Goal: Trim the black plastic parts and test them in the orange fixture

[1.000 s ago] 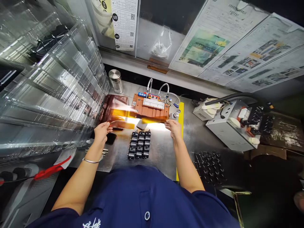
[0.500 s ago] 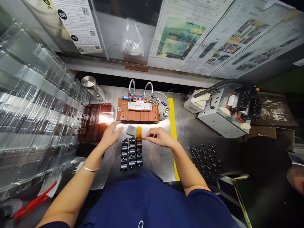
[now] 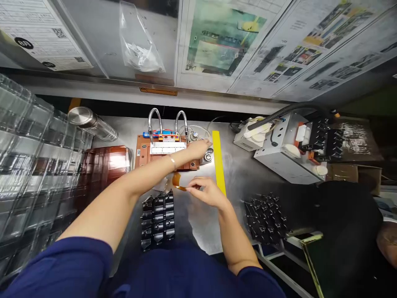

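My right hand (image 3: 207,191) pinches one end of an amber film strip (image 3: 177,181), which curls up from the steel bench. Stretched across the brown fixture (image 3: 143,154), my left hand (image 3: 200,149) is at the fixture's right end, beside a small round metal-topped container (image 3: 208,157). Its fingers look drawn together, and what they hold, if anything, is hidden. Below the film lie rows of black moulded parts (image 3: 158,219). A white perforated strip (image 3: 167,147) lies on the fixture under two bent metal hoses (image 3: 155,114).
A glass bottle (image 3: 93,123) and a stack of reddish-brown sheets (image 3: 105,163) stand left, beside stacked clear trays (image 3: 37,165). Yellow tape (image 3: 218,161) marks the bench. Rightward are a grey machine (image 3: 279,153) and a pile of black parts (image 3: 267,217). Another person's arm (image 3: 387,240) shows far right.
My left hand has swung right across the fixture, from its near left corner to its right end. My right hand keeps its pinch on the amber film. The view has shifted.
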Tool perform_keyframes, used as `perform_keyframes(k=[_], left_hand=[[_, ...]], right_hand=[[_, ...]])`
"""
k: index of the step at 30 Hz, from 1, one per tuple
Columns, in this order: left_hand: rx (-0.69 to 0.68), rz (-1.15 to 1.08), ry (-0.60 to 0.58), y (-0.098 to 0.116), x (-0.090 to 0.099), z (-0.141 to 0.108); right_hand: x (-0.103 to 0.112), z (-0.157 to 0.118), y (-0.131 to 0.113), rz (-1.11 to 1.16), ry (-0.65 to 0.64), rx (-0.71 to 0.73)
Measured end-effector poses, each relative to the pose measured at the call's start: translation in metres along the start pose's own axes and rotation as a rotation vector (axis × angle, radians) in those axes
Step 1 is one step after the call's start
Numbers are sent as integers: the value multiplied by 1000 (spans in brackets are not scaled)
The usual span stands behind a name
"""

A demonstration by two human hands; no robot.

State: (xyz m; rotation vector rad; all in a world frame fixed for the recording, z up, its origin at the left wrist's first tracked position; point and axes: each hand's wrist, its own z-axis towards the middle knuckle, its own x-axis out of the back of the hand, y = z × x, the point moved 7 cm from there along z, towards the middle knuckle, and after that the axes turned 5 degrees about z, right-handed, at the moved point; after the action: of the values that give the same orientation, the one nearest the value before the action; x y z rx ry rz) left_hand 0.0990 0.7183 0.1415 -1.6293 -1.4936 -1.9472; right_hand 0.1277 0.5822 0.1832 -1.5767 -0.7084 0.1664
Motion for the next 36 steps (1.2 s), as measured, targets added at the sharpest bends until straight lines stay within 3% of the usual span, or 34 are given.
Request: perform_keyframes(k=[2,4,7,10,13,15,18,21,26,30,36], left_hand=[[41,47,-49,3,-18,26],[75,38,-84,-1,-30,38],[92,-17,-109,-7,-36,37],[87,-96,-128,-14,-29,17],[149,-474,-199,-37,-19,-33],[362,-863,-230,-71,-15,-83],[749,-1193,-123,-126,-8,-160],[924,-1335,29,-152,-6,-202],[1080,-1271,230,-159,-16,-205],[1159,-1156,389,-169,-13,-198],[1160,-1110,407,-183,-9,-188]], right_hand=[[4,-6,-6,-49,-20,51],[13,-11,-9,-59,-13,70],[24,-13,-5,4,-4,45],[29,-1,14,147,70,-38],[30,23,53,372,310,-209],[25,38,84,526,496,-355],[8,54,115,709,663,-540],[-9,63,123,787,706,-624],[-13,71,116,746,740,-648],[-10,80,115,687,747,-670],[-6,93,118,619,778,-684]])
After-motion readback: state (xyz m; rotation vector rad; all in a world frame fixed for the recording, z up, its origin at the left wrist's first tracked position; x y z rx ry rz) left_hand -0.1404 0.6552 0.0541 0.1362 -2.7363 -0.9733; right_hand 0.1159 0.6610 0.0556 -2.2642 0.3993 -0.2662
